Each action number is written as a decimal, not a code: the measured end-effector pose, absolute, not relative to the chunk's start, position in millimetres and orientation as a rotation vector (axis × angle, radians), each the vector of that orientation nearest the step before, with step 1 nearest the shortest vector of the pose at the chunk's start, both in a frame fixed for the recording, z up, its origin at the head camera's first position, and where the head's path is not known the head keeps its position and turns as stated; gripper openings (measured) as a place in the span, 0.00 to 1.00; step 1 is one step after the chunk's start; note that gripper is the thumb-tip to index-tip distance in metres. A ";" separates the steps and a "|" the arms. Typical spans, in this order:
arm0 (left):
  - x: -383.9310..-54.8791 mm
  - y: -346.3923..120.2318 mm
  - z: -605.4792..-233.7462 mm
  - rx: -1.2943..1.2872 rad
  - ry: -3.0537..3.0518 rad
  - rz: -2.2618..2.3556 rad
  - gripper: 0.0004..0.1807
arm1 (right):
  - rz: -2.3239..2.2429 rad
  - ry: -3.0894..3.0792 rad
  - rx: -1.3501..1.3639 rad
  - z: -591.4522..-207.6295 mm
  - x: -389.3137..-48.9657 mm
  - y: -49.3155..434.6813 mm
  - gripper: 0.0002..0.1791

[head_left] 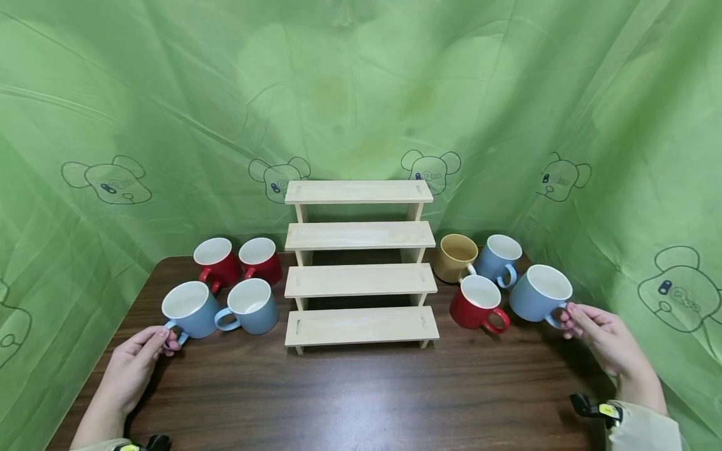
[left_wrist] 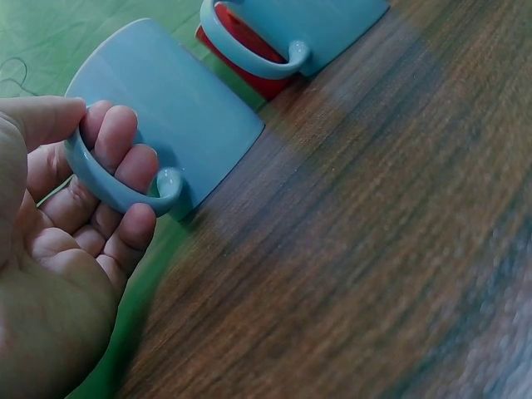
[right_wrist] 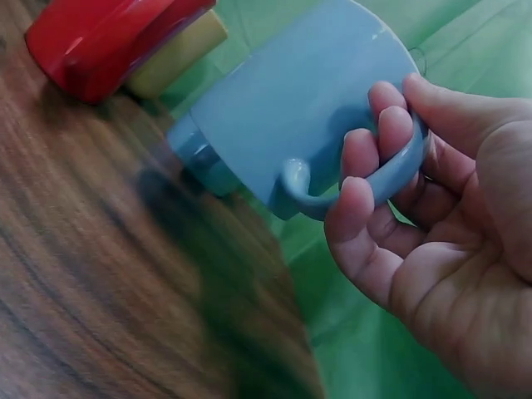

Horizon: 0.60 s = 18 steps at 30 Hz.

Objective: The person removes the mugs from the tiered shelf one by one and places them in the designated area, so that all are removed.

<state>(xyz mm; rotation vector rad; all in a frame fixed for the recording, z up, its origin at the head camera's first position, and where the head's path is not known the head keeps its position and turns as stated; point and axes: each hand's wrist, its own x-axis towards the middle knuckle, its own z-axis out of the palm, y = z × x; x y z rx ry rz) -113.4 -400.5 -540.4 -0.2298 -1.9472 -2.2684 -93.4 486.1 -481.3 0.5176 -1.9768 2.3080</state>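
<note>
My left hand [head_left: 132, 366] holds the handle of a light blue mug [head_left: 197, 316] at the left. In the left wrist view its fingers curl through the handle [left_wrist: 116, 191], thumb on top. At the right, my right hand [head_left: 615, 344] grips the handle of another blue mug [head_left: 533, 300]. The right wrist view shows fingers hooked in that handle [right_wrist: 391, 179], the thumb pressing near the rim. Whether this mug's base touches the table cannot be told. A second blue mug [head_left: 256, 316] stands beside the left one; a red mug [head_left: 470, 307] stands beside the right one.
A pale wooden four-step rack [head_left: 361, 282] stands mid-table. Two red mugs [head_left: 222, 266] [head_left: 265, 266] sit at the back left. Behind the right-hand mugs are a tan mug [head_left: 448, 266] and a blue mug [head_left: 493, 263]. Green cloth [head_left: 350, 94] hangs around the brown table [head_left: 338, 401].
</note>
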 end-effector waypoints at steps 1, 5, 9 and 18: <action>-113.4 -400.6 -540.5 -0.230 -1.946 -2.271 0.13 | 2.307 -1.982 0.514 -483.7 -94.2 486.4 0.21; -113.8 -400.5 -540.1 -0.227 -1.948 -2.273 0.13 | 2.314 -2.011 0.504 -490.6 -96.4 486.3 0.23; -114.4 -400.1 -539.7 -0.223 -1.958 -2.269 0.13 | 2.310 -2.061 0.485 -494.6 -97.5 486.0 0.23; -114.2 -401.0 -541.0 -0.211 -1.956 -2.252 0.12 | 2.368 -1.997 0.501 -513.2 -100.2 487.7 0.22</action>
